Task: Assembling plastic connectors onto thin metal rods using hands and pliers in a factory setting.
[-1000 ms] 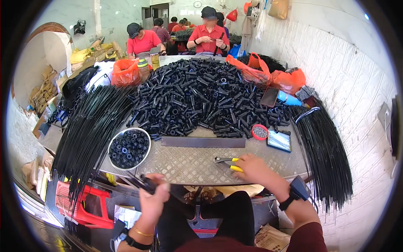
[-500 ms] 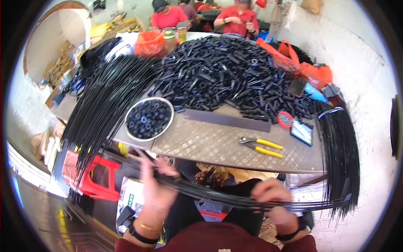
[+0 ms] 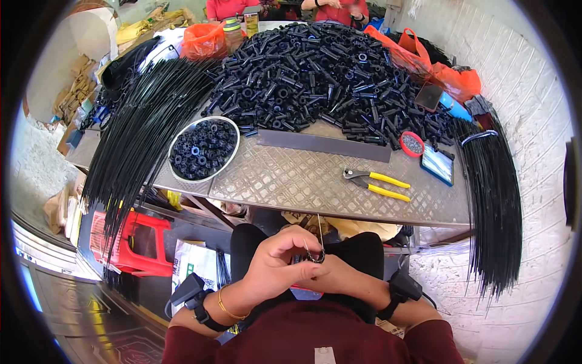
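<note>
Over my lap, both hands meet around a small bunch of thin black rods (image 3: 314, 257), which I see nearly end-on. My left hand (image 3: 282, 262) is closed, thumb and fingers curled about the bunch. Pressed in close beside it, my right hand (image 3: 334, 276) is also on the rods, most of its fingers hidden behind the left. One thin strand sticks up from the bunch toward the table edge. Beyond my hands, yellow-handled pliers (image 3: 388, 187) lie on the patterned metal table (image 3: 273, 182).
A bowl of black rings (image 3: 204, 148) stands left of a long dark bar (image 3: 324, 145). Behind lies a heap of black tubular parts (image 3: 303, 79). Long black rods (image 3: 145, 127) overhang the left side, another bundle (image 3: 494, 212) the right. A red stool (image 3: 130, 242) is lower left.
The rods, earlier stretched sideways between my spread hands, now point nearly end-on. My left hand has moved right and my right hand left until they meet. The view has tilted downward.
</note>
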The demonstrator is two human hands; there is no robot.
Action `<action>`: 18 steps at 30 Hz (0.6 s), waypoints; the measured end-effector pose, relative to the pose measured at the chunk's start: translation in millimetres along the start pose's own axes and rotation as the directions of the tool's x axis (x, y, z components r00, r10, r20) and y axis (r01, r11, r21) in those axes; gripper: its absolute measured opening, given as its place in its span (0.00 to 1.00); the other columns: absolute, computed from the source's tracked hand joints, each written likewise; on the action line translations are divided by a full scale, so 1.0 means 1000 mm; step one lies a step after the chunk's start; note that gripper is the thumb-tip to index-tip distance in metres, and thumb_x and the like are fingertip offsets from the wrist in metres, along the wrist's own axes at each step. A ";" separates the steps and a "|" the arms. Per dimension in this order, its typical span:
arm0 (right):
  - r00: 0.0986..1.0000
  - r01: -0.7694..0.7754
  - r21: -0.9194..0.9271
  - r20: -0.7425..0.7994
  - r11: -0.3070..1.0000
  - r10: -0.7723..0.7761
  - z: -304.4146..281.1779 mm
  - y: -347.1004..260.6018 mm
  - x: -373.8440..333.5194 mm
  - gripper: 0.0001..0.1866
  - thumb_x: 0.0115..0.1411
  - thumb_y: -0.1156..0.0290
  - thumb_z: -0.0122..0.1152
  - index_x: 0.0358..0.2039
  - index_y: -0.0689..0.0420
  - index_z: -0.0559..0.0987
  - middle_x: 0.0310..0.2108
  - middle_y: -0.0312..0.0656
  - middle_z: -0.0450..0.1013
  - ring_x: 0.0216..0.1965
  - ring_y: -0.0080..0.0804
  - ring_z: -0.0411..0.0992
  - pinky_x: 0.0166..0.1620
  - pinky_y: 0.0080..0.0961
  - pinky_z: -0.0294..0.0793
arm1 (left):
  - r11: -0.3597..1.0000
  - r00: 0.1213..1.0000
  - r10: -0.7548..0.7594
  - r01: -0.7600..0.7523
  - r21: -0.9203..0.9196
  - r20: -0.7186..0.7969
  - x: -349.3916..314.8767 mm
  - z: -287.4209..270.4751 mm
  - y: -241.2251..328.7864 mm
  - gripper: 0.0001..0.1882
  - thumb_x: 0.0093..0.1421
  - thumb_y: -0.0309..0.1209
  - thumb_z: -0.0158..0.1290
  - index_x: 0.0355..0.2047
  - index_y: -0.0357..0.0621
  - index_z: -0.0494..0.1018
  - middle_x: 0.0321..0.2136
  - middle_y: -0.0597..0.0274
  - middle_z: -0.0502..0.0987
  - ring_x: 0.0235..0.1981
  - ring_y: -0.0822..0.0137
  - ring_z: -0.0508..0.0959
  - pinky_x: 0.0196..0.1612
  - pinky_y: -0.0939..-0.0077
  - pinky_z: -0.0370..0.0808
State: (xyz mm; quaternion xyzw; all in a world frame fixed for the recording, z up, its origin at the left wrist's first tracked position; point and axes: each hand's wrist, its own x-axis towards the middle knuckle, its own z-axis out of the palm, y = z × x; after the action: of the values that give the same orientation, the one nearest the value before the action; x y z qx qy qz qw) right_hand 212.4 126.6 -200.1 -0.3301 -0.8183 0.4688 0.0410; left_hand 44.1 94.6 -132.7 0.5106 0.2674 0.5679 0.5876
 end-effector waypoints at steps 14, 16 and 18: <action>0.922 0.051 0.869 0.148 0.492 -0.357 -0.046 -0.012 -0.014 0.15 0.61 0.61 0.58 0.28 0.60 0.71 0.30 0.37 0.72 0.35 0.23 0.74 0.38 0.20 0.73 | 0.917 0.912 -0.141 0.267 -0.295 0.384 0.010 -0.023 -0.001 0.08 0.50 0.18 0.61 0.29 0.35 0.73 0.28 0.55 0.78 0.32 0.65 0.80 0.35 0.74 0.78; 0.926 0.044 0.884 0.139 0.465 -0.352 -0.044 -0.013 -0.014 0.16 0.62 0.60 0.58 0.25 0.59 0.69 0.29 0.37 0.72 0.35 0.24 0.74 0.37 0.21 0.73 | 0.916 0.897 -0.139 0.278 -0.289 0.420 0.012 -0.024 0.001 0.08 0.50 0.19 0.61 0.29 0.35 0.73 0.29 0.54 0.78 0.32 0.65 0.80 0.36 0.75 0.78; 0.936 0.065 0.892 0.102 0.448 -0.338 -0.043 -0.014 -0.014 0.14 0.62 0.61 0.57 0.28 0.59 0.71 0.29 0.37 0.71 0.35 0.23 0.74 0.37 0.20 0.73 | 0.926 0.897 -0.146 0.272 -0.260 0.418 0.013 -0.025 0.003 0.08 0.50 0.19 0.62 0.28 0.36 0.73 0.28 0.57 0.78 0.31 0.68 0.79 0.34 0.77 0.76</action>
State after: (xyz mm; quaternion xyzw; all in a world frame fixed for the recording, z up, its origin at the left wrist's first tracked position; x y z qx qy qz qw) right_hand 232.6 145.1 -161.4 -0.0959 -0.4927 0.8518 0.1503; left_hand 23.2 114.0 -134.8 0.4821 0.1057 0.4219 0.7605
